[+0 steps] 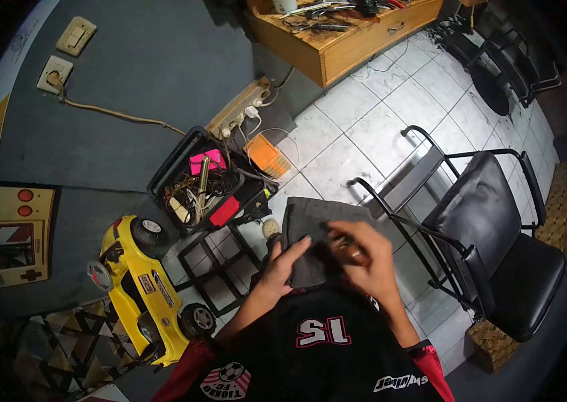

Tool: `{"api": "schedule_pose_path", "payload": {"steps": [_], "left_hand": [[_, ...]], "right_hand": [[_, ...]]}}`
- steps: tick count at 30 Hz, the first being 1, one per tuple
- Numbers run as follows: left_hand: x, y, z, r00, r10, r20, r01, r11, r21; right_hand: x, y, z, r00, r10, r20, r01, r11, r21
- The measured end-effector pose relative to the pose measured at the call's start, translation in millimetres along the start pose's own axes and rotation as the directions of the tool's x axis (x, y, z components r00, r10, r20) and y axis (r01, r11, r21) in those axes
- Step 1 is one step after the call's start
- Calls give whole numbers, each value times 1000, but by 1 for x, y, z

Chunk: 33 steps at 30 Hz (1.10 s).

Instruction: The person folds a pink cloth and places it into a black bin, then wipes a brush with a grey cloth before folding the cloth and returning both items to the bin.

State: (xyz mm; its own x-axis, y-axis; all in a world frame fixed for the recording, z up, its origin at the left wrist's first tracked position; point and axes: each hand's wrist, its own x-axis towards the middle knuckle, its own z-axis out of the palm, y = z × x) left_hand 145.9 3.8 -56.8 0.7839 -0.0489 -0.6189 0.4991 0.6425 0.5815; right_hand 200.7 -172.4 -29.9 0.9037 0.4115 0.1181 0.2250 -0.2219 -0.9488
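Observation:
A folded dark grey cloth (307, 218) is held up in front of my shirt. My left hand (279, 269) grips its left edge, with the thumb lying on top and the other fingers hidden. Over the cloth's right side, my right hand (372, 258) is closed around a shiny brown rounded object (352, 253). Most of that object is covered by the fingers, so its kind cannot be made out. Whether it touches the cloth cannot be told.
A black crate (156, 184) of cables and tools stands left, near an orange basket (269, 158). Below it are a black frame (220, 254) and a yellow toy car (143, 288). A black chair (477, 208) stands right. Tools lie on the wooden drawer table (337, 50).

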Motion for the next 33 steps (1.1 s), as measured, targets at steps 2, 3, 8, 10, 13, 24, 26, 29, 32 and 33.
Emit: {"api": "schedule_pose_path", "payload": {"steps": [2, 3, 8, 10, 13, 24, 26, 29, 32, 33], "left_hand": [[-3, 5, -11, 997, -29, 69, 42, 979, -200], [-3, 6, -18, 987, -50, 153, 105, 919, -381], [3, 8, -31, 949, 42, 312, 165, 777, -608], [-2, 14, -26, 943, 25, 332, 139, 876, -462], [-8, 24, -12, 995, -8, 101, -9, 986, 168], [27, -7, -48, 938, 346, -27, -242, 707, 665], [32, -7, -36, 897, 441, 7, -312, 623, 718], [48, -14, -34, 948, 314, -42, -221, 751, 623], [49, 1, -34, 993, -64, -97, 76, 990, 119], [51, -1, -44, 993, -84, -84, 90, 994, 66]], "right_hand": [[-3, 9, -3, 960, 61, -274, -93, 990, -105], [-2, 16, -7, 956, 122, -268, -144, 988, -63], [-9, 32, -12, 931, 363, 36, -345, 845, 409], [-7, 30, -9, 923, 385, 19, -357, 834, 421], [-8, 38, -4, 881, 472, -26, -411, 791, 453], [-6, 15, 0, 927, 252, -278, -297, 946, -132], [-3, 3, 0, 969, 212, 127, -205, 977, -61], [0, 21, 30, 971, 59, 230, -35, 994, -108], [4, 42, 53, 938, 343, 41, -337, 935, -110], [6, 53, 60, 931, 361, 48, -355, 930, -97]]}}
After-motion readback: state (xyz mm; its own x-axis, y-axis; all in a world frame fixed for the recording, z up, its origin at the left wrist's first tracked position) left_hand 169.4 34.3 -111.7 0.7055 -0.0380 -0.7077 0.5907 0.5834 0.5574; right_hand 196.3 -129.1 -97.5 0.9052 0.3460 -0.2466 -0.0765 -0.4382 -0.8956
